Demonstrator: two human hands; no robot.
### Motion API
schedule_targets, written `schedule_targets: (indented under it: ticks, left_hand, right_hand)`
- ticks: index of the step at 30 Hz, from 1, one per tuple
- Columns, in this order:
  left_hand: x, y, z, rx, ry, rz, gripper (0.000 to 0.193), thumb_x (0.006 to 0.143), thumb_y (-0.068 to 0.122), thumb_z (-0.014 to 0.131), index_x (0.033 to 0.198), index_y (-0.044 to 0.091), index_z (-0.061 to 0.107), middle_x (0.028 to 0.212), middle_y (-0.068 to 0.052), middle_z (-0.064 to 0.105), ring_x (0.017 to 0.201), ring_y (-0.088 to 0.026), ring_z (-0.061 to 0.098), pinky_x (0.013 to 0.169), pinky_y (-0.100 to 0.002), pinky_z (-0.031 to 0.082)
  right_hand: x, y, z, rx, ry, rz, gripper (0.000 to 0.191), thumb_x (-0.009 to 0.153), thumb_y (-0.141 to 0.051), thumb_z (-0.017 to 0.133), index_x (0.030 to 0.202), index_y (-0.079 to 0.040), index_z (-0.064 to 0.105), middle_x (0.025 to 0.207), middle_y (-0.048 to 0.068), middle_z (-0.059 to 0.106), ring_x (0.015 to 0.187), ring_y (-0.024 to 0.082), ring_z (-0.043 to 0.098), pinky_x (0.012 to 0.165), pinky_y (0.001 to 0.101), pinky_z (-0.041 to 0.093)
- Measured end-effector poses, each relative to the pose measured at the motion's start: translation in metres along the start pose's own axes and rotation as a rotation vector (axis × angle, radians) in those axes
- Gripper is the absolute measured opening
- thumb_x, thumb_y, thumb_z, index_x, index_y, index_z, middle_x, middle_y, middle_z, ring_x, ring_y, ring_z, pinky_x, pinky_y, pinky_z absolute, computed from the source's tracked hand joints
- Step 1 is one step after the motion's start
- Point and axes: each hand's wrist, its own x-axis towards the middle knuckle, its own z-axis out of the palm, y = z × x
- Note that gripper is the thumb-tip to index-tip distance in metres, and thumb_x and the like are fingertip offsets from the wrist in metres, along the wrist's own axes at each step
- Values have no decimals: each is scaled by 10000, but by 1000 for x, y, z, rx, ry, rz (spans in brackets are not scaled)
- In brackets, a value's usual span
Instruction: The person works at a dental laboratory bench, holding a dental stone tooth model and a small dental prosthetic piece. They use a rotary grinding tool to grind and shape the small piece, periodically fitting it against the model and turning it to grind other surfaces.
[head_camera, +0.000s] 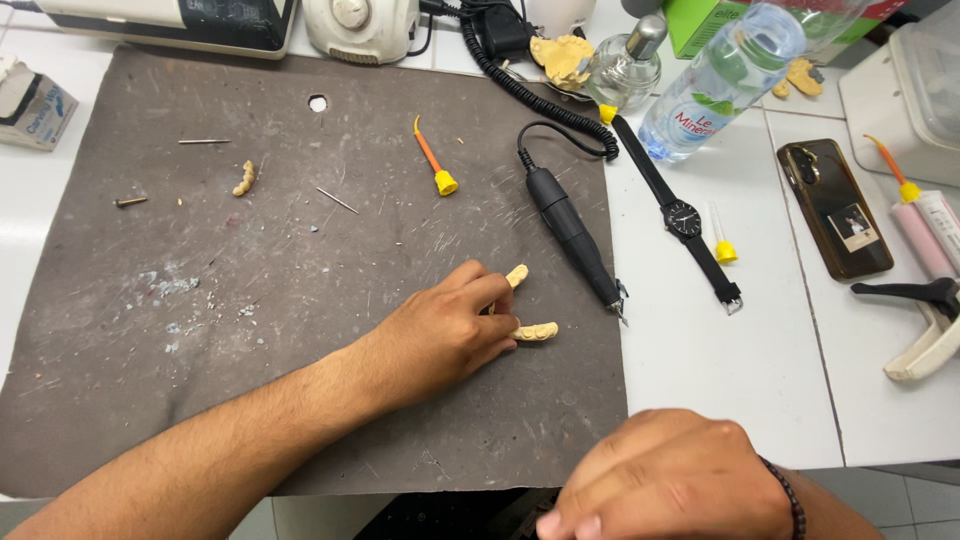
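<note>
1. Left hand (440, 335) lies on the dark grey mat (200, 330), near the mat's right edge. Its fingers are bent and touch two small cream tooth pieces (530, 305), one at the fingertips and one just below.
2. Right hand (670, 480) sits at the bottom edge of the worktop (720, 370), off the mat. It is curled with the fingers together, and I cannot tell if it holds anything.
3. A black hand drill (572, 232) lies slanted on the mat, just right of the tooth pieces.
4. An orange tip with a yellow end (434, 162) lies higher up on the mat.
5. A black watch (683, 215) lies on the white worktop, beside the mat's right edge.
</note>
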Motion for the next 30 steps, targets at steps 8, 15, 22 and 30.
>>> schedule_targets:
  ticks: [8, 15, 22, 30]
  left_hand:
    - [1, -1, 0, 9, -3, 14, 175, 866, 159, 784, 997, 45, 765, 1072, -79, 634, 1033, -227, 612, 788, -349, 598]
    - [2, 0, -1, -17, 4, -19, 187, 839, 155, 796, 995, 58, 763, 1068, -71, 637, 1034, -242, 612, 793, -366, 586]
    - [-1, 5, -6, -8, -2, -6, 274, 831, 147, 792, 1075, 67, 696, 1083, -77, 623, 1057, -258, 601, 801, -375, 586]
    - [-1, 3, -13, 115, -91, 78, 248, 849, 101, 716, 1087, 94, 649, 1044, -61, 617, 1042, -269, 603, 838, -416, 541]
  right_hand:
    - [-5, -9, 12, -32, 191, 15, 79, 925, -63, 699, 917, 12, 676, 807, 151, 782, 724, 262, 837, 641, 359, 704]
    - [2, 69, -48, -406, 256, 278, 212, 825, 47, 832, 1016, -22, 772, 1028, 111, 698, 901, 142, 711, 747, 270, 622]
    - [-14, 105, -47, -149, 386, 418, 163, 881, 96, 704, 1013, 13, 750, 1090, 89, 692, 967, 134, 753, 835, 255, 658]
    - [-13, 98, -37, -431, 296, 369, 168, 806, 3, 831, 954, -36, 760, 970, 79, 766, 861, 114, 751, 738, 209, 608]
